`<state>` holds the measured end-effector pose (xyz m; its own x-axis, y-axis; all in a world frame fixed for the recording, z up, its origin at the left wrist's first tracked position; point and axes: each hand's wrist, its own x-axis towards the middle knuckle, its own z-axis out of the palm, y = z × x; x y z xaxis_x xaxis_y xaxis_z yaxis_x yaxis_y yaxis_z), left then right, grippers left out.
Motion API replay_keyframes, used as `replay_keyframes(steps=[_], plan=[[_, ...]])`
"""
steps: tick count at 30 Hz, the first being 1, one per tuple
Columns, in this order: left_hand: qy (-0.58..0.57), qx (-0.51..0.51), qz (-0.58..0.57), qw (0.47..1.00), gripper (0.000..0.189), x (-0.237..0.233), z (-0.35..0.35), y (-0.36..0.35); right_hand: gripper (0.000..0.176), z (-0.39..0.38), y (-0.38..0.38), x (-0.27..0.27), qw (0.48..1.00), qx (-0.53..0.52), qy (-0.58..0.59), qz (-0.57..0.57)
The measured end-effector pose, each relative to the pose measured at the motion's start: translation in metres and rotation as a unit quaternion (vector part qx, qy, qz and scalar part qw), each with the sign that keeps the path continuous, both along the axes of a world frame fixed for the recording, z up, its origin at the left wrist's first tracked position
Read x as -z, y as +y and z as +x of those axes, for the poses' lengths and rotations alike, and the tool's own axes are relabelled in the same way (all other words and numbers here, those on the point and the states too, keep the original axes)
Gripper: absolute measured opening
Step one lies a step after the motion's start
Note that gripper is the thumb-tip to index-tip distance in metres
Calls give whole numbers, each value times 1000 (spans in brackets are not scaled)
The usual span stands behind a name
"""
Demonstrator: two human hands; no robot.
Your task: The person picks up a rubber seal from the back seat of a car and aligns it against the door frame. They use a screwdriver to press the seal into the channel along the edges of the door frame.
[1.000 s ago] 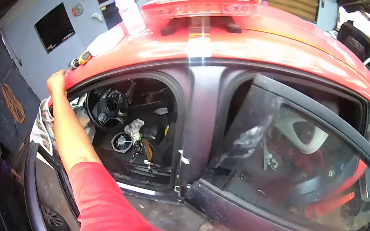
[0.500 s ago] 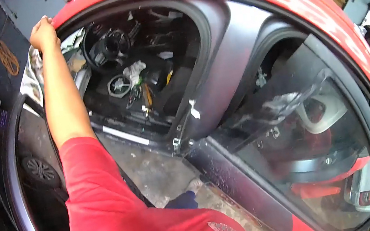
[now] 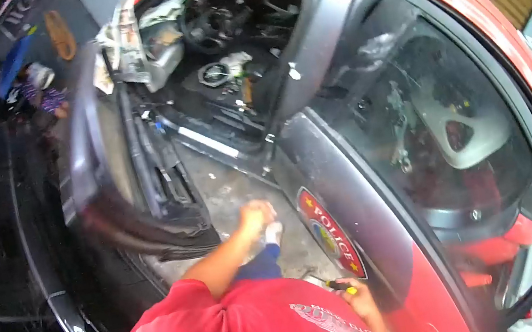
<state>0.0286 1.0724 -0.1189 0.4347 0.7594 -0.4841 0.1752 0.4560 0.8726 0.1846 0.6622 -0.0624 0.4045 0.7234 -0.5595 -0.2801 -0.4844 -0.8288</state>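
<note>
My left hand (image 3: 257,217) hangs over the concrete floor between the open front door and the rear door, smeared by motion. Its fingers look loosely curled. Low at my right side, my right hand (image 3: 361,299) grips a yellow-and-black handled tool (image 3: 340,286), whose pale, flat end points left. Close beside that hand is the rear door (image 3: 346,181), which stands open and bears a red police sticker (image 3: 330,234). The front door (image 3: 102,172) is open on the left, its inner side bare of trim.
The red car's front cabin shows a steering wheel (image 3: 213,20) and loose parts on a dark surface. A black car (image 3: 17,278) stands close on the left. An orange coiled cord (image 3: 60,35) hangs on the far wall. My foot (image 3: 274,233) rests on the floor.
My left hand has come down from the front roof edge to waist height. The view has shifted, bringing my right hand with the tool and the police sticker into sight.
</note>
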Motion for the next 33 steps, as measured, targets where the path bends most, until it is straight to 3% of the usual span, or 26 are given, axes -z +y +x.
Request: replay_keyframes(steps=[1, 2, 3, 5, 6, 8, 11, 13, 16, 17, 19, 23, 24, 25, 29, 33], plan=[[-81, -54, -34, 995, 10, 28, -16, -39, 41, 4, 7, -11, 992, 30, 103, 65], [-220, -98, -206, 949, 11, 66, -36, -59, 47, 11, 13, -25, 987, 9, 124, 103], [-126, -60, -184, 973, 18, 43, -49, -82, 54, 15, 19, -44, 979, -13, 144, 140], [1, 64, -157, 986, 8, -37, -69, -104, 50, 17, 33, -74, 951, -26, 224, 209], [-4, 54, -149, 987, 8, -57, -85, -112, 52, 20, 41, -81, 951, -75, 206, 220], [-37, 18, 66, 997, 9, -85, -127, -123, 55, 25, 57, -98, 946, -131, 182, 235], [-33, -24, 144, 989, 7, -130, -197, -138, 60, 22, 80, -115, 930, -180, 209, 244], [7, -111, 306, 945, 6, -166, -221, -152, 64, 21, 94, -121, 912, -209, 266, 231], [-34, -281, 431, 857, 10, -243, -236, -129, 62, 40, 113, -120, 900, -256, 263, 235], [-63, -335, 466, 817, 11, -262, -238, -113, 62, 41, 110, -118, 888, -280, 278, 237], [-138, -401, 436, 794, 16, -288, -236, -71, 61, 41, 113, -144, 914, -237, 228, 238], [-185, -353, 400, 825, 22, -285, -217, 12, 63, 59, 115, -179, 921, -207, 174, 280], [-173, -320, 370, 855, 24, -283, -215, 20, 65, 63, 112, -177, 927, -185, 178, 273], [-177, -316, 333, 871, 23, -258, -218, 41, 65, 68, 111, -173, 929, -188, 176, 267], [-116, -323, 303, 889, 20, -251, -210, 49, 66, 94, 102, -140, 926, -148, 242, 248], [-126, -325, 294, 890, 20, -276, -183, 30, 67, 122, 106, -119, 911, -178, 275, 251]])
